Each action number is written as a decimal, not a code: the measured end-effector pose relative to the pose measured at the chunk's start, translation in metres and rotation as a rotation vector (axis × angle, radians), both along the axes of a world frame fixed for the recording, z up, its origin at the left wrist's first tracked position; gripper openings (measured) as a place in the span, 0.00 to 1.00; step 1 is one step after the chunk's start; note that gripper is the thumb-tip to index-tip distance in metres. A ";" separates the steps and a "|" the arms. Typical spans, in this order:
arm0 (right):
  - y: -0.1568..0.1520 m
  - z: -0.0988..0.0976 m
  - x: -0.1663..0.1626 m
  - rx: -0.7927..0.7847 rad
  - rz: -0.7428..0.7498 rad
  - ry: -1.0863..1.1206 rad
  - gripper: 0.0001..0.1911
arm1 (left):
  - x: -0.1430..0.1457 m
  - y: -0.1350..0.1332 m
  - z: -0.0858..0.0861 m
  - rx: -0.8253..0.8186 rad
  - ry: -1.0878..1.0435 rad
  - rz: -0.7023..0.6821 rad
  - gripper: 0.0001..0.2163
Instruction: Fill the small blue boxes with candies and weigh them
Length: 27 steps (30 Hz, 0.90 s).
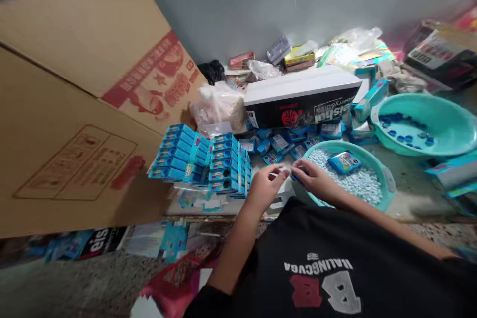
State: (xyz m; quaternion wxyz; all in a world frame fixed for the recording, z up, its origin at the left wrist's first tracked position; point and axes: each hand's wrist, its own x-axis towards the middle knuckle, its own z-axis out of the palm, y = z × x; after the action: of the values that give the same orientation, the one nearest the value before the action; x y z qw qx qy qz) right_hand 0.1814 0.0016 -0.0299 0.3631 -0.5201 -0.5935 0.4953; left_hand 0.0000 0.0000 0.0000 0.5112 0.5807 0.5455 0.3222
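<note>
My left hand [266,184] and my right hand [311,176] meet at the near rim of a teal bowl [387,184] full of small pale candies [357,181]. The fingers of both hands are pinched together around a small blue item I cannot make out. A small blue box [345,162] lies on the candies. Just left of my left hand stand stacks of blue boxes [201,161]. More loose blue boxes [283,144] lie behind the bowl.
A big cardboard carton [74,109] fills the left side. A black-and-white box [301,99] lies at the back. A second teal basin [428,124] with blue caps sits to the right. Plastic bags [219,104] and packaging clutter the grey wall side.
</note>
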 end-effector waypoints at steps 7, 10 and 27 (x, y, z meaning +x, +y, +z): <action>0.018 0.020 -0.034 -0.286 0.059 0.264 0.23 | -0.034 -0.009 0.000 0.092 0.045 0.199 0.12; 0.026 0.018 -0.026 -0.320 -0.039 0.324 0.24 | -0.068 -0.009 0.001 0.201 0.142 0.407 0.13; -0.016 -0.053 0.036 -0.747 -0.315 0.200 0.27 | -0.110 -0.154 -0.210 -0.289 0.607 0.628 0.09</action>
State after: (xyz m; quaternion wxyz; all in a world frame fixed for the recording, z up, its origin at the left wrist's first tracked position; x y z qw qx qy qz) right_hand 0.2178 -0.0139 -0.0831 0.2765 -0.6499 -0.2482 0.6630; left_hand -0.1098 -0.1543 -0.2098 0.2819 0.3781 0.8594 0.1974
